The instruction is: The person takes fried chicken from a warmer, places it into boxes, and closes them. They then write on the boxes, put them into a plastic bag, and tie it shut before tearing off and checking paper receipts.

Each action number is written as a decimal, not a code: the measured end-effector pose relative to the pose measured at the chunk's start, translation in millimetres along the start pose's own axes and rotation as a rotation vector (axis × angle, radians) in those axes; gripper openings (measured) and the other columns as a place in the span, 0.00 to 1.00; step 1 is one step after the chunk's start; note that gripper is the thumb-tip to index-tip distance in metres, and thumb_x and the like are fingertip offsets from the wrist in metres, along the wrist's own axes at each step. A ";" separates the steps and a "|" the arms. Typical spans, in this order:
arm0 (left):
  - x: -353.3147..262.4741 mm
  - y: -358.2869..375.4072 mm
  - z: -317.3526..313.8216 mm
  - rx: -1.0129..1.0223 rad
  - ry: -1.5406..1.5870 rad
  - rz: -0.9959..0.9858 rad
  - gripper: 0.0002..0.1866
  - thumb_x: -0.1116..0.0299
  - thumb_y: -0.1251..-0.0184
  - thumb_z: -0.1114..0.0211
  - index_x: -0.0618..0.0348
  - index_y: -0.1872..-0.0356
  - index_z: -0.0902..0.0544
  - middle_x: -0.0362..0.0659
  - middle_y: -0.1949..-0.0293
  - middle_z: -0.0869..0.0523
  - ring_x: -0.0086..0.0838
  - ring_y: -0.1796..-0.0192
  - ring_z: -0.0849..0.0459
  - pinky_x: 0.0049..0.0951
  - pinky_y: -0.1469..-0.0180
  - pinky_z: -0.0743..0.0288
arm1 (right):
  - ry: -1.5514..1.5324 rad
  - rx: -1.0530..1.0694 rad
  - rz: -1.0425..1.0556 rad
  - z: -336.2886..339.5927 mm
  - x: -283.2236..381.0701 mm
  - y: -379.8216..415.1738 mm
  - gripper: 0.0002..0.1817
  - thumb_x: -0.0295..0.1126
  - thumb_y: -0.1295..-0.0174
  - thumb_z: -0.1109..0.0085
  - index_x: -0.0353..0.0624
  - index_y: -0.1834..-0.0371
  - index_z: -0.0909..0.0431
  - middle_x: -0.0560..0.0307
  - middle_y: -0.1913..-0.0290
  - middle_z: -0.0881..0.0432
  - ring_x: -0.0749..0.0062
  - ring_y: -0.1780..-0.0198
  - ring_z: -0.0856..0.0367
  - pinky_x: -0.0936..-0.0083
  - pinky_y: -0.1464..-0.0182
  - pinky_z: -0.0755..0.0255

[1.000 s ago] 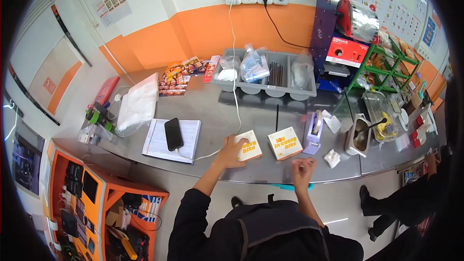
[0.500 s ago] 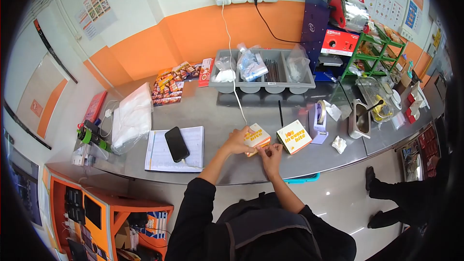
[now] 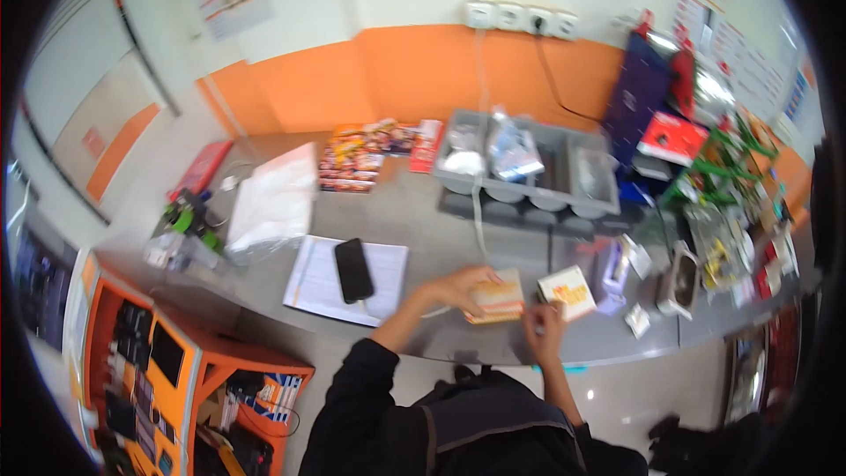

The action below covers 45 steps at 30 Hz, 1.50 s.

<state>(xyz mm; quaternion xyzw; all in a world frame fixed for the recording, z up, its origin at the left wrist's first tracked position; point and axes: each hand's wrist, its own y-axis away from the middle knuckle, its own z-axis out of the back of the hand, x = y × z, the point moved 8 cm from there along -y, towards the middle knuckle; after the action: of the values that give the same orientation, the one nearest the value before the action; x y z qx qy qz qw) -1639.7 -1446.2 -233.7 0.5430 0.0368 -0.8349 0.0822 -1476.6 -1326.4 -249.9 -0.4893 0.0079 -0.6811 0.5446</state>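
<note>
My left hand [image 3: 464, 291] grips the left side of a small white-and-orange cardboard food box [image 3: 500, 297] on the steel counter. The thumb lies at its front edge and the fingers reach over its top. My right hand [image 3: 545, 331] is closed in a pinch just off the box's right front corner; blur hides what its fingers hold, if anything. A second food box [image 3: 568, 292], with yellow-orange lettering on its lid, stands just beyond my right hand, shut. A lilac tape dispenser [image 3: 612, 278] is to the right of it.
A black phone [image 3: 354, 271] lies on papers [image 3: 304, 291] at left, near a white plastic bag [image 3: 275, 203]. Behind are a grey divided tray [image 3: 458, 183] and a sealing machine [image 3: 648, 88]. A metal container [image 3: 679, 282] and crumpled tissue [image 3: 638, 321] are at right.
The view has swung, shifting the scene right and down. The held box has turned to sit squarer to me. My right hand has drawn slightly away from its front edge.
</note>
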 end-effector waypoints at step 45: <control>218.4 408.0 301.1 -1.160 -0.817 0.403 0.36 0.50 0.45 0.35 0.46 0.34 0.33 0.48 0.28 0.43 0.43 0.26 0.49 0.48 0.27 0.57 | 0.293 0.696 1.218 -575.8 409.9 -231.6 0.07 0.25 0.41 0.47 0.32 0.73 0.27 0.38 0.68 0.22 0.42 0.74 0.26 0.54 0.69 0.34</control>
<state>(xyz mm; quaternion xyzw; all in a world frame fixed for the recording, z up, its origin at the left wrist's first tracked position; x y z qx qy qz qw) -1925.2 -1914.2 -299.0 0.0543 0.3385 -0.7857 0.5150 -2005.9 -1840.2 -154.3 -0.0992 0.1349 -0.2777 0.9460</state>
